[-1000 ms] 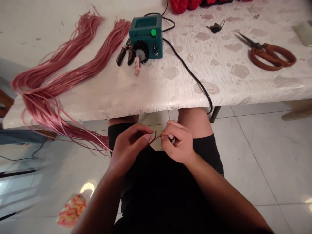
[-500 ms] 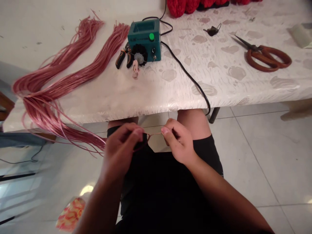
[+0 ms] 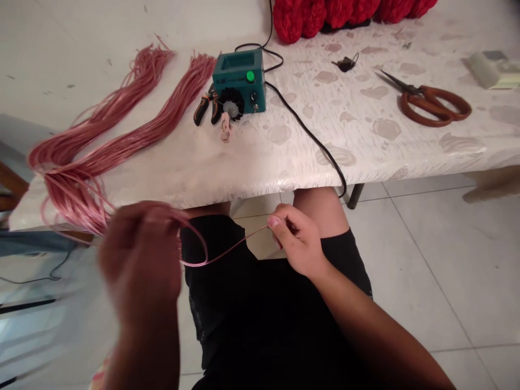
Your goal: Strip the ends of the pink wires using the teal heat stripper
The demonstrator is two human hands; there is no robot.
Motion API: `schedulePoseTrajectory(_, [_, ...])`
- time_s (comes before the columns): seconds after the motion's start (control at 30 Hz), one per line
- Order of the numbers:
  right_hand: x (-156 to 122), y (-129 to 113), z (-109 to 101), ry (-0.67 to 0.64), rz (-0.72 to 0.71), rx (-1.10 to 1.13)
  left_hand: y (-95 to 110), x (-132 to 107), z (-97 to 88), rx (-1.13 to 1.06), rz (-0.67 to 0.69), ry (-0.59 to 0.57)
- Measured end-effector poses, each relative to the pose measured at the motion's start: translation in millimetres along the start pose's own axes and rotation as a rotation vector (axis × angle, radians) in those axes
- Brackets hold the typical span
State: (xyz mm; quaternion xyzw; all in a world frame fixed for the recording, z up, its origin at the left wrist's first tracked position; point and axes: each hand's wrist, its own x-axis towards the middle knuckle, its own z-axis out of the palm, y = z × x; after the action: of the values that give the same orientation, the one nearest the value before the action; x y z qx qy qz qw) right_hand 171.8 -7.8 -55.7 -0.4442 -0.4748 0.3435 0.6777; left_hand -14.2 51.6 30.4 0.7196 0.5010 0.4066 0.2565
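My right hand (image 3: 298, 241) pinches one end of a thin pink plastic cord (image 3: 231, 253) between thumb and fingers, above my lap. The cord runs left, sagging in a curve to my left hand (image 3: 140, 260), which is blurred by motion and seems to grip it near the fingers. Two long bundles of the same pink strands lie on the table, one (image 3: 109, 105) behind the other (image 3: 162, 116). Their loose ends hang over the table's left edge, close to my left hand.
A teal box with a dial and green button (image 3: 239, 81) stands on the patterned white table (image 3: 264, 179), with black-handled pliers (image 3: 205, 105) and a pink clip (image 3: 225, 128) beside it. Its black cable (image 3: 311, 138) drops over the edge. Brown-handled scissors (image 3: 430, 105) and red material (image 3: 325, 16) lie farther back.
My left hand has moved far to the left, away from my right hand, and the cord between them now forms a long curve. My right hand has stayed nearly in place.
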Motion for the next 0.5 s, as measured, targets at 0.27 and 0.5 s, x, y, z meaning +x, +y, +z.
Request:
schedulePoseTrajectory(0.27, [0.4, 0.3, 1.7, 0.035, 0.021, 0.003, 13.1, -24.3, 64.0, -0.106, 0.051, -0.271])
schedulePoseTrajectory(0.5, [-2.6, 0.3, 4.0, 0.003, -0.024, -0.049, 6.3, -27.7, 52.7, -0.132, -0.074, -0.297])
